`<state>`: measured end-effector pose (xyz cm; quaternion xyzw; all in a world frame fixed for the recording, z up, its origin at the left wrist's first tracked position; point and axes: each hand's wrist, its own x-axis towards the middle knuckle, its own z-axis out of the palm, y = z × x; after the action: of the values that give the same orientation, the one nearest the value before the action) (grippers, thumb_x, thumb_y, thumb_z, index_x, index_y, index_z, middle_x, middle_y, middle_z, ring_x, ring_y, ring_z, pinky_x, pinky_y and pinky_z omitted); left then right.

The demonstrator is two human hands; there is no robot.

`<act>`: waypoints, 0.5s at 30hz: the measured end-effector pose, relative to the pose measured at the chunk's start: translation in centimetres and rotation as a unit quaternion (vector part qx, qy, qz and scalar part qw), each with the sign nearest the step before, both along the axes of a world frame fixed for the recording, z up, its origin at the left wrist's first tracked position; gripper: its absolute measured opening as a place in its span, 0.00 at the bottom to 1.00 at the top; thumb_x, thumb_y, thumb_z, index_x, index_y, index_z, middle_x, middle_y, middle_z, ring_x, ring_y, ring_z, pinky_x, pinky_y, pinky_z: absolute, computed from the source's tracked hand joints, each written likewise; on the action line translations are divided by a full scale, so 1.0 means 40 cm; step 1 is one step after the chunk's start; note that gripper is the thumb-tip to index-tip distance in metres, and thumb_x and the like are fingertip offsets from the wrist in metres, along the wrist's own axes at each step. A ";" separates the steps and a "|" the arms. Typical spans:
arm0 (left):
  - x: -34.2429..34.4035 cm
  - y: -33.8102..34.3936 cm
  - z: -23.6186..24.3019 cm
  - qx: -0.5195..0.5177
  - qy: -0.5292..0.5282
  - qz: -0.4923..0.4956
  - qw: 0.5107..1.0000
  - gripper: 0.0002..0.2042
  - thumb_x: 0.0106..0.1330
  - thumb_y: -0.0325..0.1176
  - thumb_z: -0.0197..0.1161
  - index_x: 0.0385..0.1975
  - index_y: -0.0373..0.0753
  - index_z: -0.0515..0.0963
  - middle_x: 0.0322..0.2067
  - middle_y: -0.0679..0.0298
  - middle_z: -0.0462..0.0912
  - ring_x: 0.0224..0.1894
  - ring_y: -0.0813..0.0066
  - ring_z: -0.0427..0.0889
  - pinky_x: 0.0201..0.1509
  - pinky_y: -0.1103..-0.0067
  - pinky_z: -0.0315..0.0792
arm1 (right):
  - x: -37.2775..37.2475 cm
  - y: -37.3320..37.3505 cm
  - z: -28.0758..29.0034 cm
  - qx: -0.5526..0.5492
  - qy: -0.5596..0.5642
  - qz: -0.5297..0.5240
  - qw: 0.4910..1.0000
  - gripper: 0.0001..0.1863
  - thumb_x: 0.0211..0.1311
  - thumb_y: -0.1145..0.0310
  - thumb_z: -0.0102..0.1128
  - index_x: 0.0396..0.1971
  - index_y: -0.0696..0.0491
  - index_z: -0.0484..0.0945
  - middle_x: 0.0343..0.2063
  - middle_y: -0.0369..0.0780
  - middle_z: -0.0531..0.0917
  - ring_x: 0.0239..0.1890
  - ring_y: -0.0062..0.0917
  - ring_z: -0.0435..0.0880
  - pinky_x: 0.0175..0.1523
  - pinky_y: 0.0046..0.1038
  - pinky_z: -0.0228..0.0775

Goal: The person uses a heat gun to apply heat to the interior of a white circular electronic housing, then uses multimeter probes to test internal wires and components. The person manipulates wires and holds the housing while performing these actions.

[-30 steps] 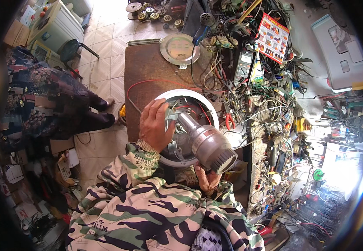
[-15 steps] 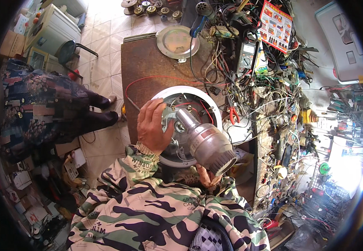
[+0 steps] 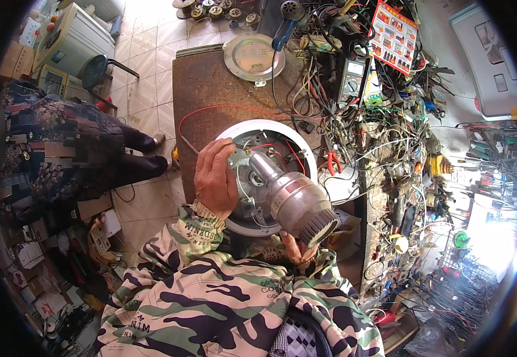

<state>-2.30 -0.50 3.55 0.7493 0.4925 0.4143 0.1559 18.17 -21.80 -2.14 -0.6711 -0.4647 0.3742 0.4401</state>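
Right hand (image 3: 297, 249) is holding the grey heat gun (image 3: 300, 205) from below, nozzle (image 3: 265, 168) pointing into the white round housing (image 3: 276, 127) at the near end of the surface (image 3: 202, 83). Left hand (image 3: 215, 178) is covering its left rim — grip hidden, can't tell. If hot air's blowing, I'm fearing scorched red wire (image 3: 296, 156) or burnt fingers.

Slanted silver heat gun (image 3: 299, 201) over housing (image 3: 262, 125)

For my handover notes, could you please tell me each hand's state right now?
Left hand: open, over the left side of the white ring.
Right hand: holding the heat gun, partly hidden behind it.
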 end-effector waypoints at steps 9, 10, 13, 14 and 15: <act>-0.001 0.000 -0.002 -0.001 -0.006 -0.005 1.000 0.20 0.60 0.17 0.54 0.53 0.30 0.79 0.55 0.47 0.82 0.61 0.44 0.79 0.68 0.59 0.71 | 0.005 0.004 -0.003 0.010 -0.004 -0.006 1.000 0.27 0.62 0.62 0.73 0.59 0.56 0.78 0.52 0.47 0.84 0.55 0.41 0.82 0.61 0.41 0.71; -0.002 0.000 -0.005 -0.001 -0.007 -0.005 1.000 0.20 0.60 0.16 0.54 0.53 0.30 0.79 0.55 0.48 0.82 0.61 0.44 0.79 0.68 0.59 0.72 | 0.003 0.003 -0.002 0.011 -0.006 -0.007 1.000 0.27 0.62 0.63 0.73 0.59 0.56 0.78 0.52 0.47 0.84 0.55 0.41 0.82 0.61 0.41 0.71; -0.004 0.000 -0.008 0.001 -0.006 -0.005 1.000 0.20 0.59 0.16 0.54 0.53 0.30 0.79 0.55 0.48 0.82 0.61 0.44 0.79 0.68 0.59 0.72 | 0.002 0.010 0.002 0.010 -0.008 -0.007 1.000 0.27 0.62 0.63 0.73 0.59 0.56 0.78 0.52 0.47 0.84 0.54 0.40 0.82 0.61 0.41 0.71; -0.005 0.000 -0.008 -0.001 -0.005 -0.005 1.000 0.20 0.59 0.16 0.54 0.53 0.30 0.79 0.55 0.48 0.82 0.61 0.44 0.79 0.68 0.59 0.72 | 0.001 0.012 0.003 0.010 -0.007 -0.008 1.000 0.27 0.62 0.63 0.73 0.59 0.56 0.78 0.52 0.47 0.84 0.54 0.40 0.82 0.61 0.41 0.72; -0.005 0.000 -0.008 -0.002 -0.005 -0.004 1.000 0.20 0.59 0.16 0.54 0.53 0.30 0.79 0.55 0.48 0.82 0.61 0.44 0.79 0.68 0.59 0.72 | -0.001 0.014 0.003 0.010 -0.006 -0.008 1.000 0.27 0.62 0.63 0.73 0.59 0.56 0.78 0.52 0.47 0.84 0.54 0.40 0.82 0.60 0.41 0.72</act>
<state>-2.49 -0.50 3.25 0.7489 0.4893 0.4167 0.1617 18.14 -21.24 -2.02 -0.6728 -0.4654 0.3619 0.4469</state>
